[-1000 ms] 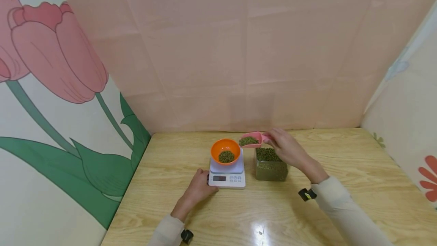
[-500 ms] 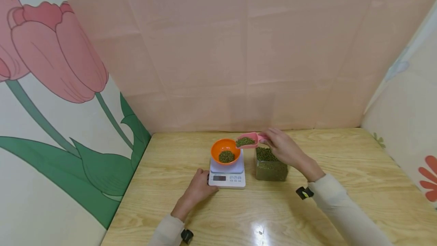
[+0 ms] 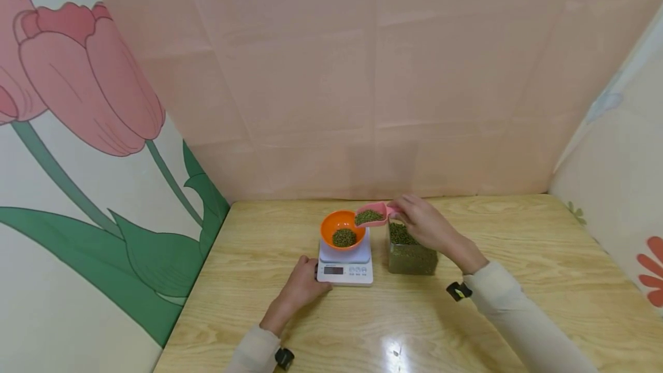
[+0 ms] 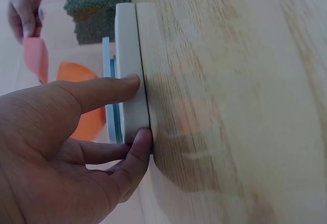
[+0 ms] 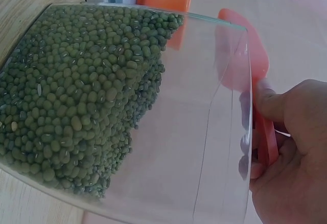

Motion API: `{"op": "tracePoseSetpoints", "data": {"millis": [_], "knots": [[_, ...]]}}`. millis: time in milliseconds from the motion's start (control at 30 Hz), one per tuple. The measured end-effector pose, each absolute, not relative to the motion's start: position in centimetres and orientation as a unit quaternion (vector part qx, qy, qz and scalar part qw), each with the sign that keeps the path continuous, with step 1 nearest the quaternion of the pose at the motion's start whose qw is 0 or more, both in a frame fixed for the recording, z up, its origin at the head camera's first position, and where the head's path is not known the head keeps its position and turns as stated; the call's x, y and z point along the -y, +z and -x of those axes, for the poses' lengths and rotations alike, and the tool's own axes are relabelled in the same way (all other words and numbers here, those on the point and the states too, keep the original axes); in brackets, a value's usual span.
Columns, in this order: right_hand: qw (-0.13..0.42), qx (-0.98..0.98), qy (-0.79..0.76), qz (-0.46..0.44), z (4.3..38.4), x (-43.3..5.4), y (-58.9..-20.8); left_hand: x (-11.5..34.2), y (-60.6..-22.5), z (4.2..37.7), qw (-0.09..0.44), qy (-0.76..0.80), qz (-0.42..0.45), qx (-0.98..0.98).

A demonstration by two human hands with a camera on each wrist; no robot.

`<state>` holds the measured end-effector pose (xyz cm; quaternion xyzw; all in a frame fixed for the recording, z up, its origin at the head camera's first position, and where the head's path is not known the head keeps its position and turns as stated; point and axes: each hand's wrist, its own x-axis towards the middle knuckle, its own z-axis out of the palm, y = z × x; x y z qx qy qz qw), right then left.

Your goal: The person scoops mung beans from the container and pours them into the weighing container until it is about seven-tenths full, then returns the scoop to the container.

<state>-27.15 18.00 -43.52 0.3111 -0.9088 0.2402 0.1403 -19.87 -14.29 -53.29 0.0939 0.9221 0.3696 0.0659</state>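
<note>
Between the thumb and fingers of my right hand (image 3: 426, 224) is the handle of a pink scoop (image 5: 259, 63) loaded with green mung beans (image 3: 369, 216). The scoop's front lip hangs over the right rim of an orange bowl (image 3: 327, 224), which has a heap of mung beans at its bottom. That bowl sits on a white kitchen scale (image 3: 344, 278); its display digits are too small to read. My left hand (image 3: 300, 284) grips the scale's front left corner, thumb on the front edge and fingers at the side (image 4: 134, 147).
Right of the scale stands a clear box (image 3: 412, 261) of mung beans, below my right hand. In the right wrist view its beans (image 5: 76, 96) slope to one side. A pink-covered wall (image 3: 300, 171) rises behind the wooden table (image 3: 259, 229).
My right hand has moved a little left with the loaded scoop, from beside the bowl to over its right rim. My left hand and the scale have stayed put.
</note>
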Motion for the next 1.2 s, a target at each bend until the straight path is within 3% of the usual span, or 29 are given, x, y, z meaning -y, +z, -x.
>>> {"op": "tracePoseSetpoints", "data": {"millis": [1200], "knots": [[0.145, 0.911, 0.197, -0.331, 27.46, -17.17, -44.03, 14.27, -53.46, 19.96, 0.062, 0.361, -0.092, -0.926]]}}
